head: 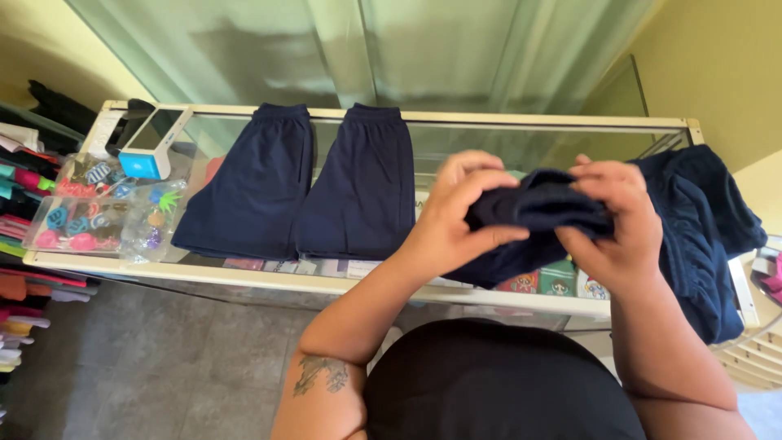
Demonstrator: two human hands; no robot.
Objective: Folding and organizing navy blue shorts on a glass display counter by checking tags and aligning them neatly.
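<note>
A glass-topped counter [521,122] with a pale frame is seen. Two folded navy shorts [252,183] [360,183] are laid side by side on it, a card terminal [155,140] and clear packets of coloured trinkets [102,213] are placed at its left end, and a heap of navy garments [700,236] is draped over its right end.

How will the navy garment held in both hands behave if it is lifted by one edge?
The navy garment is bunched and creased between the left hand and right hand, so it is probably soft and floppy and would drape. It looks light, since fingertips alone hold it up. The knit surface seems unlikely to slip; like the heap of navy clothes, it would sag over an edge.
</note>
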